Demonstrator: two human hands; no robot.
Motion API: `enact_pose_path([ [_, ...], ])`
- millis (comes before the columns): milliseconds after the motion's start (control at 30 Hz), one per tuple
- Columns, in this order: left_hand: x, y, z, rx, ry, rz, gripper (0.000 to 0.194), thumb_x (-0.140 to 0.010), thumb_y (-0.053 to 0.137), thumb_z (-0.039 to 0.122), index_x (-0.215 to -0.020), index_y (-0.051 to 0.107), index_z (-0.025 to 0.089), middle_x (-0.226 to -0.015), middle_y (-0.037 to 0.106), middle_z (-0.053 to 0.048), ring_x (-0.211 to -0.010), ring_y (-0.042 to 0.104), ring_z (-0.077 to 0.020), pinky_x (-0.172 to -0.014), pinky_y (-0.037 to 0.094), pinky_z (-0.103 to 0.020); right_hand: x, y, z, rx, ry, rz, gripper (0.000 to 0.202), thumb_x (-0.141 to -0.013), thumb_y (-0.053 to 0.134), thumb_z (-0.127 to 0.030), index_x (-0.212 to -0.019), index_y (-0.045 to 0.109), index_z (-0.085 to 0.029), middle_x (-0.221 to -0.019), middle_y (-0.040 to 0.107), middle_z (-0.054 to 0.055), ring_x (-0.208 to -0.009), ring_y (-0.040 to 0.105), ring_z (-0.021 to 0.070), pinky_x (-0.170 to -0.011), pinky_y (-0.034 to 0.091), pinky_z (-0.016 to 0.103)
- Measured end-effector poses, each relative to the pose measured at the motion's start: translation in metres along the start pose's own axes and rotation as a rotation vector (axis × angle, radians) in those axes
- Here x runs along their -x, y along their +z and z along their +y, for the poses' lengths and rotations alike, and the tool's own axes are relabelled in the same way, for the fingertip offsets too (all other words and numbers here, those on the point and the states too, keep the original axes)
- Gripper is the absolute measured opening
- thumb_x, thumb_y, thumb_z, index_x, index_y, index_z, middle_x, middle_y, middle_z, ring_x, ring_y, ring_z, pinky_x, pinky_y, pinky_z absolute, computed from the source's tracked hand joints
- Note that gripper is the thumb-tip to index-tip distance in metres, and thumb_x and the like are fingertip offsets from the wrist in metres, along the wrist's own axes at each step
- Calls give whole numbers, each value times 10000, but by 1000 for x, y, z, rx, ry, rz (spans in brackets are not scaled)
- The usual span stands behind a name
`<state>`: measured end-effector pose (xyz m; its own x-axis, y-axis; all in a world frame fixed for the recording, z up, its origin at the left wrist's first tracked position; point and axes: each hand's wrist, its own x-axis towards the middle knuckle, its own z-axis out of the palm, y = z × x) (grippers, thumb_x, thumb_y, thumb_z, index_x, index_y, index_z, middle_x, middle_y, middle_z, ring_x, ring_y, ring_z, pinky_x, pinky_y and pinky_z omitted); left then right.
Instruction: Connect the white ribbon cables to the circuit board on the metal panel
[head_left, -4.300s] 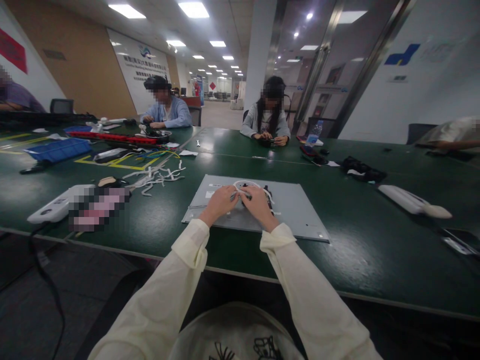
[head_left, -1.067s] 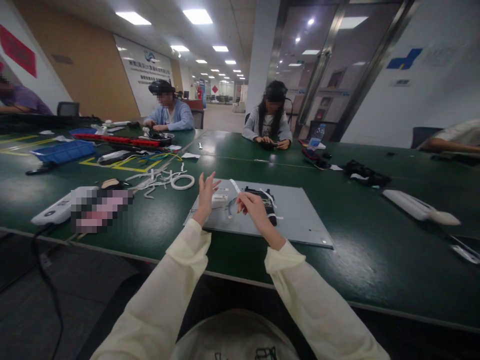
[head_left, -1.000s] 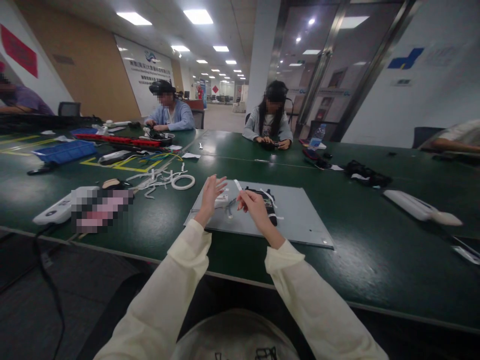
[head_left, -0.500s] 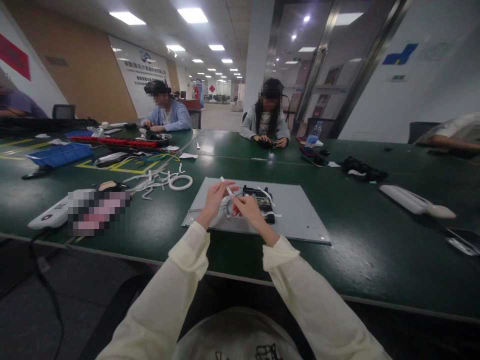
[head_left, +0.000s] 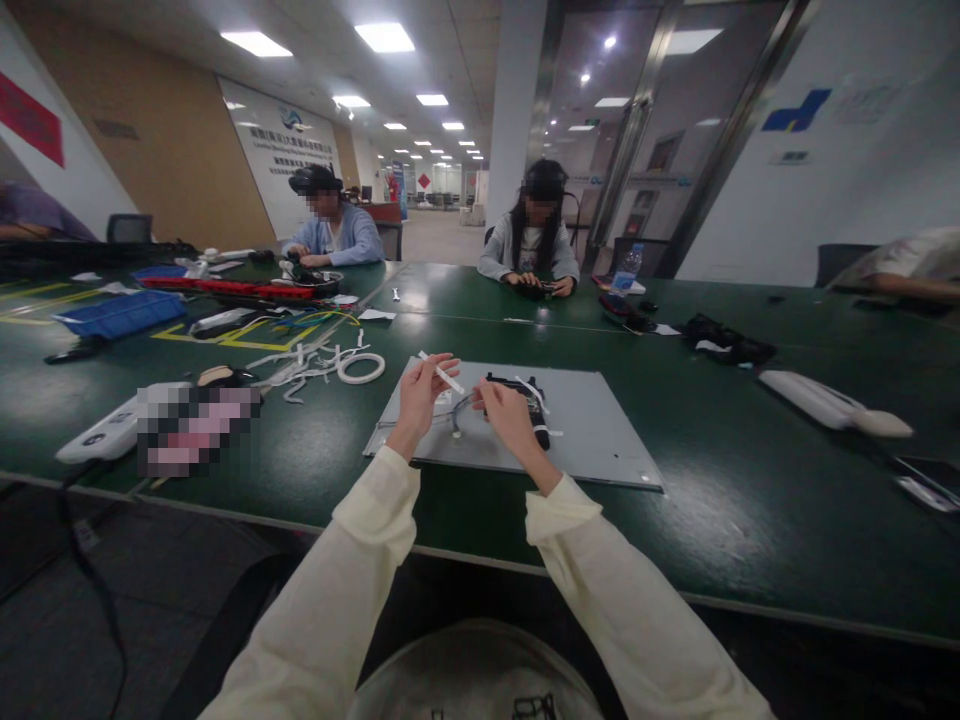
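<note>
A short white strip, apparently tape (head_left: 450,379), is pinched in the fingers of my left hand (head_left: 418,398), raised over the left part of a grey flat panel (head_left: 600,420). My right hand (head_left: 507,412) hovers just right of it with fingertips drawn together; whether anything is between them I cannot make out. Behind that hand, partly hidden, lies a black frame with a circuit board (head_left: 538,405), with white strips stuck on and around it. A thin grey cable (head_left: 456,418) curves across the panel between my hands.
Left of the panel lie a white tape roll (head_left: 361,367) and several loose white strips (head_left: 300,365). Farther left are a blue tray (head_left: 120,312) and a white power bank-like device (head_left: 112,420). Two co-workers sit across the green table (head_left: 720,400); others are at both sides.
My hands have moved apart. The white strip, earlier held between both hands, stays in my left hand, while my right hand has drawn away to the right.
</note>
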<state>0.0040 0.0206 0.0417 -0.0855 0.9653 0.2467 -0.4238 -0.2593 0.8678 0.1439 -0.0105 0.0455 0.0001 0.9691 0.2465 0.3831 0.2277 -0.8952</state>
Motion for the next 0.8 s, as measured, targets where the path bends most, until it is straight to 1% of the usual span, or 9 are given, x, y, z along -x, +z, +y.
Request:
enact_pose_path([
  [100, 1, 0, -1, -62, 20, -44, 354, -768, 557, 424, -916, 653, 118, -930, 685, -121, -879, 639, -210, -715, 487, -284, -3, 4, 0, -264, 134, -117, 393, -852, 408, -469, -870, 621, -139, -880, 669, 90, -715, 642, 149, -525, 465, 208],
  [200, 6, 5, -2, -248, 35, -147, 341, -767, 555, 423, -860, 679, 119, -882, 696, -109, -844, 645, -212, -718, 478, -284, -1, 8, -2, -342, 193, -235, 331, -836, 460, -428, -833, 612, -133, -774, 668, 74, -643, 635, 127, -509, 453, 187],
  [267, 10, 10, -3, -344, 19, -197, 340, -769, 554, 422, -850, 687, 120, -874, 698, -110, -806, 649, -210, -682, 474, -273, 0, 9, -1, -294, 160, -255, 308, -825, 484, -408, -750, 603, -133, -647, 642, 42, -535, 599, 102, -470, 418, 172],
  [367, 14, 15, -4, -358, -24, -207, 360, -774, 551, 435, -878, 681, 116, -895, 694, -127, -821, 650, -219, -647, 475, -268, 1, 11, 2, -206, 43, -243, 378, -841, 447, -399, -579, 541, -143, -460, 544, -4, -385, 490, 75, -421, 357, 175],
  [500, 8, 11, -8, -271, -19, -168, 422, -762, 579, 412, -1076, 600, 131, -911, 693, -119, -858, 647, -219, -682, 484, -283, 4, 13, 2, -145, -74, -198, 407, -860, 412, -344, -509, 495, -154, -376, 455, -37, -339, 403, 55, -424, 313, 175],
  [567, 1, 3, -10, -177, 28, -59, 467, -773, 566, 391, -1161, 528, 135, -960, 683, -120, -889, 642, -209, -737, 482, -298, 9, 14, -1, -144, -86, -226, 343, -854, 417, -318, -602, 572, -145, -361, 426, -56, -328, 376, 50, -415, 288, 171],
  [667, -10, -10, -11, -85, 63, 132, 445, -801, 515, 404, -1142, 517, 119, -1007, 666, -137, -890, 643, -197, -795, 472, -320, 15, 15, -7, -185, -97, -301, 309, -853, 411, -330, -788, 641, -135, -361, 417, -68, -328, 367, 53, -410, 276, 168],
  [733, -12, -13, -11, -78, 1, 122, 459, -798, 498, 460, -1097, 548, 116, -956, 680, -138, -842, 654, -206, -772, 481, -331, 16, 16, -8, -200, -102, -302, 327, -855, 404, -351, -829, 648, -135, -368, 420, -67, -333, 371, 56, -413, 282, 167],
  [800, -10, -11, -10, -68, -95, 18, 522, -791, 455, 547, -1042, 589, 110, -884, 690, -139, -799, 660, -222, -727, 495, -338, 14, 16, -6, -189, -97, -271, 329, -853, 406, -358, -829, 650, -138, -376, 426, -65, -338, 377, 58, -416, 292, 168],
])
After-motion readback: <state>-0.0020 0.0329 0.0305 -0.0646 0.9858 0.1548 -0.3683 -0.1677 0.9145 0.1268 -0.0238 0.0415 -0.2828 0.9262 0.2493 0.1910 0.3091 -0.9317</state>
